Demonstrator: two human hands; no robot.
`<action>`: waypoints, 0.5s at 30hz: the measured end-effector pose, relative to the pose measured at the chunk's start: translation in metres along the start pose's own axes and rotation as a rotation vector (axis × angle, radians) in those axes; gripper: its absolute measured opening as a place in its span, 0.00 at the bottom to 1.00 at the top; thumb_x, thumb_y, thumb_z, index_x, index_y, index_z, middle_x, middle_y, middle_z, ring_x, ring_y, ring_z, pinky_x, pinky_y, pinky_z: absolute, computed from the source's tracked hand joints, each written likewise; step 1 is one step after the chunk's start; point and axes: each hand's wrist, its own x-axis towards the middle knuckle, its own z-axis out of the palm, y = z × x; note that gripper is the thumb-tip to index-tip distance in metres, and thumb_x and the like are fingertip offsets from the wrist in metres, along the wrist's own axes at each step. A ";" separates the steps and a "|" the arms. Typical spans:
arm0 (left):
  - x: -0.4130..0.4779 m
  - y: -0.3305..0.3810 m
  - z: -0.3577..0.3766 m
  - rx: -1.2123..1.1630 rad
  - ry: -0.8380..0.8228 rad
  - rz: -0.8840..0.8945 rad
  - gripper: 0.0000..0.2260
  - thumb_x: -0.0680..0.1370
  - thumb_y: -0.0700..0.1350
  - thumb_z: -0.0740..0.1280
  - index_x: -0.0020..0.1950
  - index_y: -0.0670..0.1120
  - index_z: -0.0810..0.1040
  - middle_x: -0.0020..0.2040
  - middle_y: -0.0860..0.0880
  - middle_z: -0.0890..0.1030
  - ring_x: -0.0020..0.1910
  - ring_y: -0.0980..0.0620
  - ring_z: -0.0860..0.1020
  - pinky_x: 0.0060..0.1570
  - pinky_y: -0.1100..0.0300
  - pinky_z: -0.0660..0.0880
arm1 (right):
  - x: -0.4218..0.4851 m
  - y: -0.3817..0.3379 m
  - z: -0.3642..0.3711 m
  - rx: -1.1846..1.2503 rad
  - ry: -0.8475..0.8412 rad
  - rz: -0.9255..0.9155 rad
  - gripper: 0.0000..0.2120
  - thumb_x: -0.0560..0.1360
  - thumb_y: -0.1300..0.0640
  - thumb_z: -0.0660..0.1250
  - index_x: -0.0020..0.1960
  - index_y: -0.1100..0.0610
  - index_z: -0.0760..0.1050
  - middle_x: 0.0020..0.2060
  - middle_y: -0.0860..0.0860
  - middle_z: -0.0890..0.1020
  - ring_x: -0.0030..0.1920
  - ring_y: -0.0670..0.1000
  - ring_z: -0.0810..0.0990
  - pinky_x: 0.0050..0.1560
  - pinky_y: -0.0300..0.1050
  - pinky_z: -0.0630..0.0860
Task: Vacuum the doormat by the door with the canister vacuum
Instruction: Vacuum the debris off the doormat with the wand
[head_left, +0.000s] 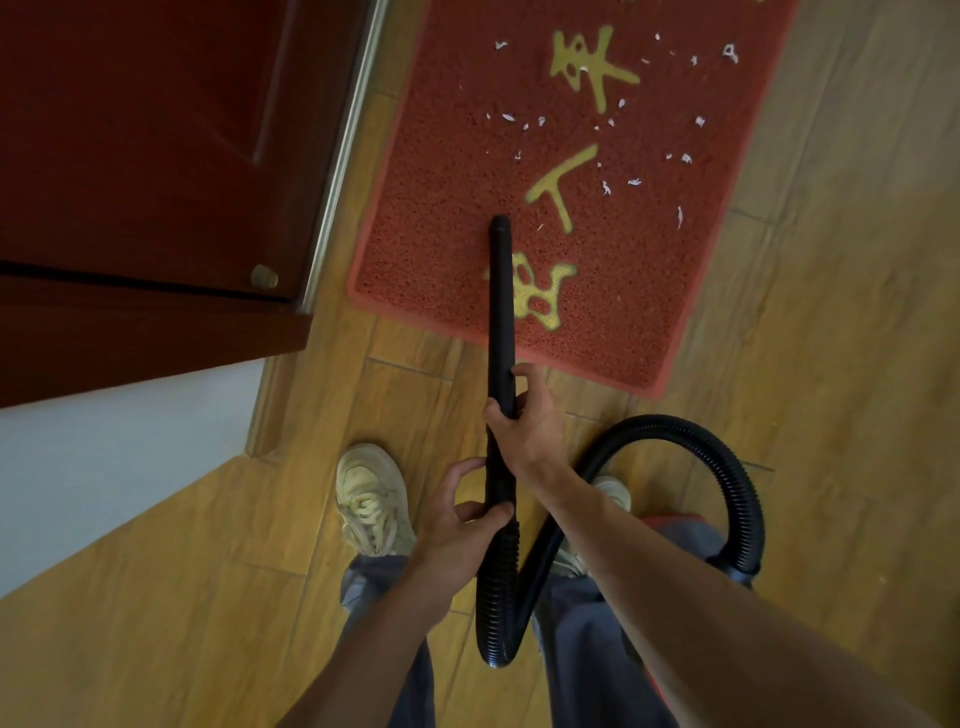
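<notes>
Fingers (470, 509) of left hand (457, 535) and right hand (524, 428) grip the tube (501, 291); my short sweeps would leave scraps (605, 187) ahead.

A dark red door (130, 130) fills the top left. A shiny metal strip (345, 156) runs along its right edge. Below the door is a white wall (104, 457). Right of the door lies a yellow-brown wooden floor (831, 364).

One doormat (441, 234), one wand (501, 312), one hose (727, 467), two hands (524, 431) (457, 525).
</notes>
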 end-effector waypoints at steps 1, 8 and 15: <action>-0.001 -0.002 0.000 -0.005 -0.006 -0.006 0.20 0.76 0.42 0.71 0.59 0.64 0.73 0.39 0.47 0.85 0.42 0.49 0.85 0.54 0.41 0.80 | -0.002 0.002 -0.001 0.001 -0.011 0.006 0.17 0.76 0.58 0.68 0.62 0.53 0.68 0.38 0.54 0.80 0.34 0.52 0.79 0.30 0.42 0.74; -0.009 -0.027 0.005 -0.005 0.004 -0.068 0.20 0.76 0.39 0.71 0.60 0.63 0.75 0.42 0.45 0.85 0.39 0.50 0.84 0.41 0.52 0.80 | -0.028 0.018 -0.005 0.023 -0.040 0.109 0.16 0.76 0.60 0.69 0.61 0.54 0.68 0.36 0.52 0.78 0.32 0.46 0.76 0.29 0.37 0.71; -0.012 -0.041 0.010 -0.029 -0.002 -0.107 0.21 0.75 0.38 0.72 0.57 0.63 0.75 0.40 0.45 0.85 0.36 0.51 0.84 0.33 0.58 0.78 | -0.044 0.022 -0.008 0.083 -0.048 0.108 0.16 0.77 0.62 0.68 0.60 0.51 0.68 0.39 0.56 0.80 0.36 0.53 0.80 0.34 0.46 0.78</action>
